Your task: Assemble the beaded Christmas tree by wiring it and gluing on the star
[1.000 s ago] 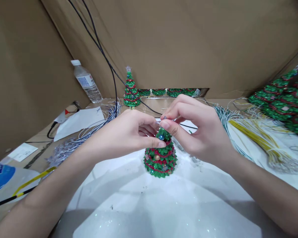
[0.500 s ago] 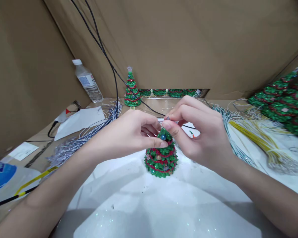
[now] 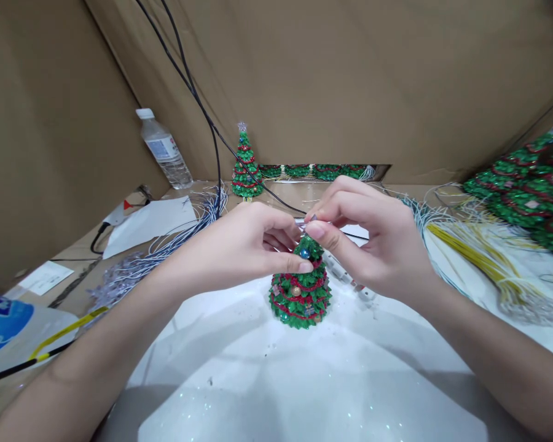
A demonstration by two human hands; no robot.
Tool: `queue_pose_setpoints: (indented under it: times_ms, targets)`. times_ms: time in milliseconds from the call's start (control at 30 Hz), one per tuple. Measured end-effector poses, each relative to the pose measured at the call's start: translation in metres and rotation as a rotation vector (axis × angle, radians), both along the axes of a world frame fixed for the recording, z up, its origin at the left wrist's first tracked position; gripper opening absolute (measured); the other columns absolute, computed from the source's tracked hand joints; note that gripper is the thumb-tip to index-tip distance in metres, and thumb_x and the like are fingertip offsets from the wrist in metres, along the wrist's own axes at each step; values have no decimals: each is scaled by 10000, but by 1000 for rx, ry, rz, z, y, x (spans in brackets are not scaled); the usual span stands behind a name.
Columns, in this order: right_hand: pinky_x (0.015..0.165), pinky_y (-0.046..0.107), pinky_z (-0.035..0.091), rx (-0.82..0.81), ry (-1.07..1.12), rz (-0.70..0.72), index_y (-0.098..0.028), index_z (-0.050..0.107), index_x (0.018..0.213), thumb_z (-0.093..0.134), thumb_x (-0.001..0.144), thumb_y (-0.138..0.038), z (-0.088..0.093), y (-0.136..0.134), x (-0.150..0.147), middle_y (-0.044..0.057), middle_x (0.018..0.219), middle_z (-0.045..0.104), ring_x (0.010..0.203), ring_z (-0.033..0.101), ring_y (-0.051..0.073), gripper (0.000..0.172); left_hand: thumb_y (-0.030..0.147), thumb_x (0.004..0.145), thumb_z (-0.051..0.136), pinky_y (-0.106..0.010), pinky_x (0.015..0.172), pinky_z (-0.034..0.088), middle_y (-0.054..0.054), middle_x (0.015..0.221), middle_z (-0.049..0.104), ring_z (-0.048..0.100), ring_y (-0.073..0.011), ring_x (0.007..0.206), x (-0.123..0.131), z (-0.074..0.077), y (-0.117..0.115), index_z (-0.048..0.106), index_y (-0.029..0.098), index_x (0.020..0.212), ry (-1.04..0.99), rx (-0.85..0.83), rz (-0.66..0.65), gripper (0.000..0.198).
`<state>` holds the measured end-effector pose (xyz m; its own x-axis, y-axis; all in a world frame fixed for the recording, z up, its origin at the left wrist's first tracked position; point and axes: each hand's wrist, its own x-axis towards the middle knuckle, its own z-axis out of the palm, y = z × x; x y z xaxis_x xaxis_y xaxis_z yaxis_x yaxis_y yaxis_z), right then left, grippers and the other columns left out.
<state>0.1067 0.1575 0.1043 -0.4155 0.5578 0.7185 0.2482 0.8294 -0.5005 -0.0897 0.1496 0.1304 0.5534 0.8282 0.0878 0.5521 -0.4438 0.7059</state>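
Grip, left hand [image 3: 239, 248]: we pinch the miniature Christmas tree [image 3: 300, 298] | right hand [image 3: 382, 245]: we pinch a silvery piece [image 3: 313, 218] atop it

A miniature Christmas tree [image 3: 300, 291], green with red garlands and coloured beads, stands upright on the white, glitter-flecked tabletop [image 3: 276, 374]. The left hand [image 3: 239, 245] has its grip closed on the tree's upper tiers, thumb pressed just below a blue bead. The right hand [image 3: 378, 245] pinches a small silvery piece [image 3: 312, 218] between thumb and forefinger right at the tree's tip. Behind them, near the cardboard wall [image 3: 350, 73], stands a finished tree with a star [image 3: 246, 164], and a water bottle [image 3: 163, 149] is to its left. White wires [image 3: 179, 236] lie on the left, yellow wires [image 3: 479, 258] on the right, beside a pile of trees [image 3: 529, 190].
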Motion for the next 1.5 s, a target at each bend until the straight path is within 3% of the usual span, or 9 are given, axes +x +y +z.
queue_pose_setpoints:
  times_ms: [200,500,733,1033,1133,1200,1267,1433,1500]
  targets:
    - [588,280,466,-34,27,17,-211,571,719,603,914,-280,0,0,0,30,761,596,725,551,138,209,371,786,733,-294,664,564,-3,802,730,697,-207,763,0,1,1,715,202,832,9,-34,-14,176]
    - [661,262,503,-147,32,123,-194,636,747,618,889,-519,2,9,6,42,847,667,819,604,144,355,399,829,689,-326,795,558,-16,960,752,699,-229,903,-1,10,-3,718,212,980,166,24,-40,242]
    - [675,266,539,-202,173,-14,-234,724,920,507,969,-456,21,5,27,46,972,680,920,624,163,314,445,794,748,-343,939,540,-23,1324,647,640,-239,1127,-13,17,-12,570,287,1346,174,164,20,601]
    - [562,239,546,-152,69,-200,-245,736,941,633,899,-395,48,-15,78,42,882,694,795,646,153,187,244,995,493,-281,1106,412,33,1469,525,512,-185,1319,-23,33,-31,461,370,1428,197,385,-102,452]
    - [532,209,539,-158,-66,-224,-239,733,1004,616,908,-330,40,-20,118,45,857,704,723,656,131,177,245,1002,472,-267,1115,400,39,1487,503,487,-187,1344,-24,34,-34,440,371,1439,212,413,-132,456]
    - [512,173,517,-148,-246,-126,-264,731,1054,559,931,-307,28,-22,148,54,854,722,675,661,111,215,261,1003,475,-258,1122,389,50,1490,498,480,-183,1348,-25,33,-35,429,377,1441,227,426,-136,456]
    - [526,179,506,-171,-339,-194,-274,724,1061,512,945,-317,13,-26,177,59,883,727,702,676,116,246,286,1005,478,-252,1129,378,63,1490,496,477,-176,1349,-25,33,-35,427,383,1438,247,434,-136,447]
    - [662,313,565,-347,-630,-676,-237,701,987,441,914,-437,-25,-43,236,58,1011,726,852,686,209,336,356,1005,477,-219,1104,398,98,1460,525,510,-164,1318,-24,31,-33,465,395,1406,279,473,-91,403]
    - [710,332,563,-456,-669,-722,-224,690,1010,410,909,-441,-38,-47,257,63,1057,717,883,681,213,368,372,999,482,-198,1091,403,106,1440,545,534,-158,1293,-24,30,-31,490,387,1386,275,505,-104,387]
